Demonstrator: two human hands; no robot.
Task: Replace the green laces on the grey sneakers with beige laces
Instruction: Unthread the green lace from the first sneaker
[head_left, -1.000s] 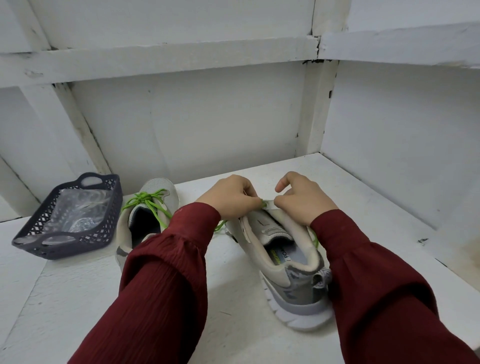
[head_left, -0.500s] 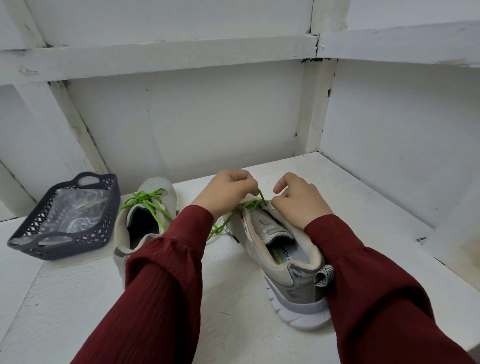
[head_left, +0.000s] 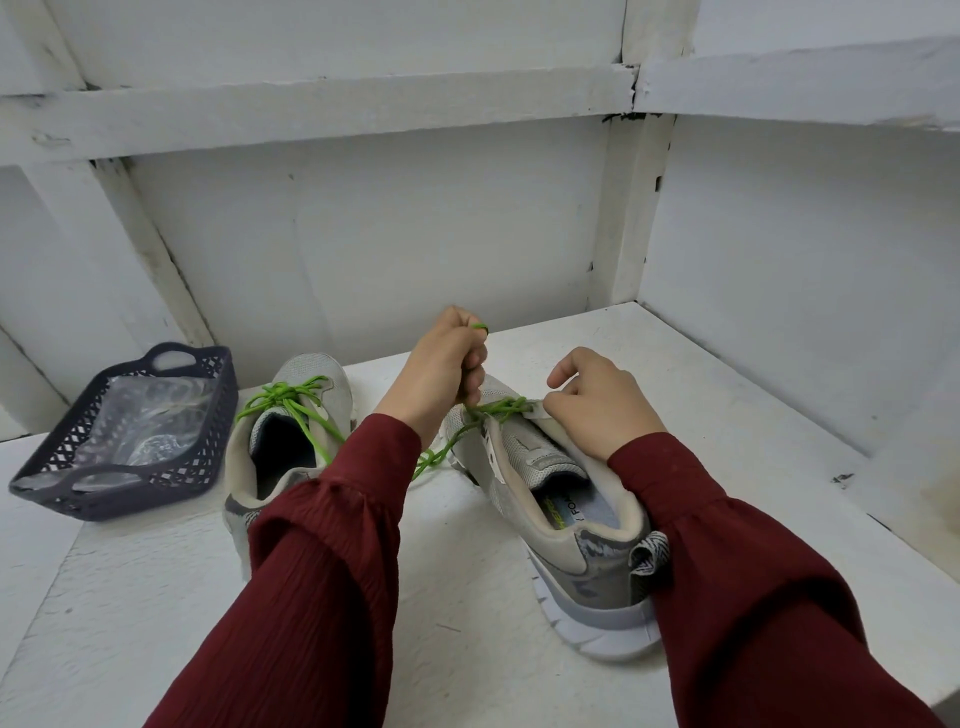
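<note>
**Work area.** Two grey sneakers stand on a white tabletop (head_left: 462, 582), toes pointing to the far side. The left sneaker (head_left: 311, 371) is partly hidden behind the left sleeve (head_left: 322, 571). The right sneaker (head_left: 561, 493) is nearer, with its heel towards the camera and its toe angled slightly left.

**Left hand.** The left hand (head_left: 447, 364) is raised above the front of the right sneaker. Its grip is clamped on the green lace (head_left: 498, 408) of that sneaker, with the fingers curled into a fist round the strand. A short loop of lace shows at the top of the fist. From the underside of the fist the strand runs down to the eyelets. A slack length of the same lace trails off the left side of the sneaker onto the tabletop, between the two sneakers.

**Right hand.** The right hand (head_left: 597, 400) rests on the right side of the right sneaker. Its grip is closed on the pale edge of the upper, just beside the eyelets. The index finger is crooked and lifted clear.

**Left sneaker lace.** The tied green lace (head_left: 285, 397) of the left sneaker is in place, knotted over the tongue.

**Other items.** A dark lattice basket (head_left: 197, 457) sits at the far left, near the left sneaker. It holds a clear plastic bag (head_left: 150, 421), whose contents cannot be made out.
</note>
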